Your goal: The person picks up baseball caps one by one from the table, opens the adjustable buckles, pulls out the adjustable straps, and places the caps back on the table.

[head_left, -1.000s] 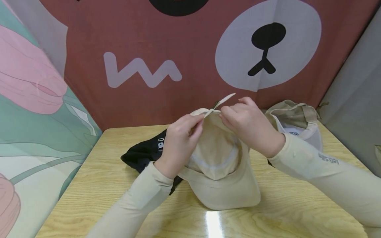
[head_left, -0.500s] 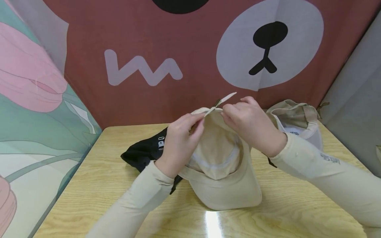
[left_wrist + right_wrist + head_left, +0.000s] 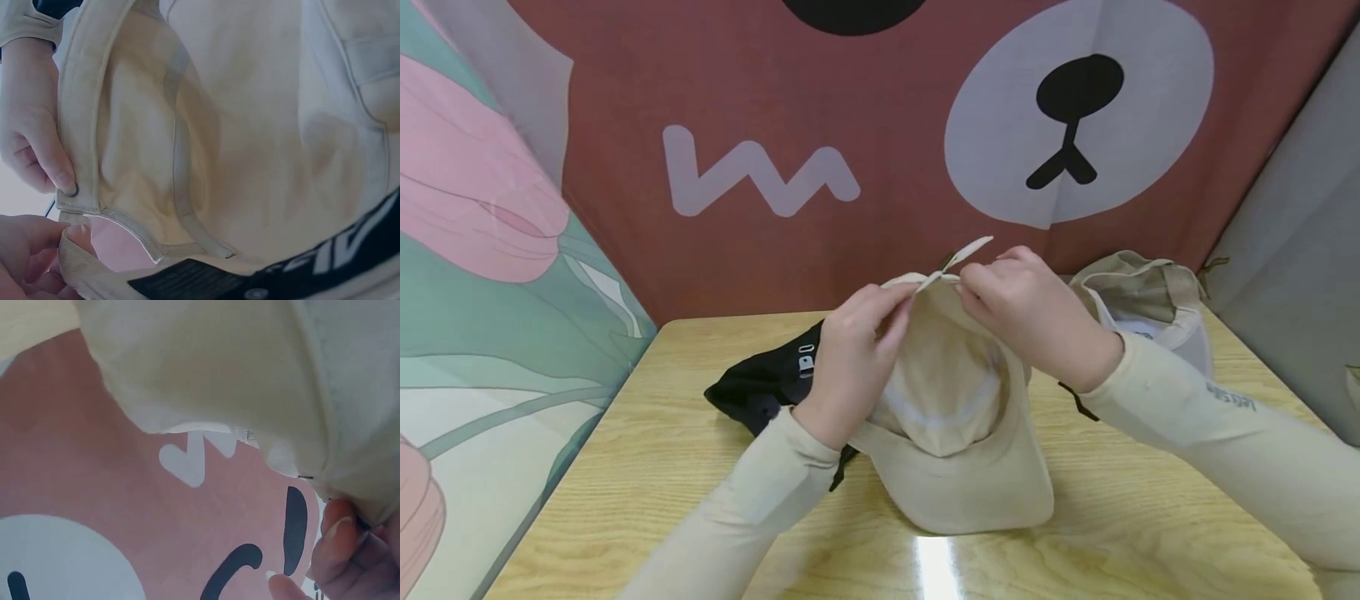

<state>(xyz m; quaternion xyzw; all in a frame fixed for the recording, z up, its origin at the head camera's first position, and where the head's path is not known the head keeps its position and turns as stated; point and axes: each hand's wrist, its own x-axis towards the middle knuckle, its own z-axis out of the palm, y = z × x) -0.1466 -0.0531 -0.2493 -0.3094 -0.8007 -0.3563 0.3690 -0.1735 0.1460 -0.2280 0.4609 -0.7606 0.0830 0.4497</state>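
Observation:
A beige baseball cap (image 3: 943, 367) is held up over the table, its hollow inside towards me and its brim (image 3: 973, 492) pointing down at the front. At the cap's back edge, my left hand (image 3: 859, 358) pinches the strap (image 3: 928, 280) between thumb and fingers. My right hand (image 3: 1037, 312) grips the edge just to the right. Between the hands, the loose strap end (image 3: 973, 250) sticks up past a small dark buckle. In the left wrist view, the cap's lining (image 3: 250, 125), back opening and dark label (image 3: 194, 281) show. Several fingertips are hidden behind cloth.
Left of the cap, partly behind my left hand, lies a black cap (image 3: 767, 379) with white lettering. Another light cap (image 3: 1150, 300) sits at the back right of the wooden table (image 3: 647, 500). A brown cloth backdrop (image 3: 760, 267) hangs behind the table.
Both hands keep their hold on the cap and have barely moved. The brim has shifted slightly, and the strap end has dipped a little.

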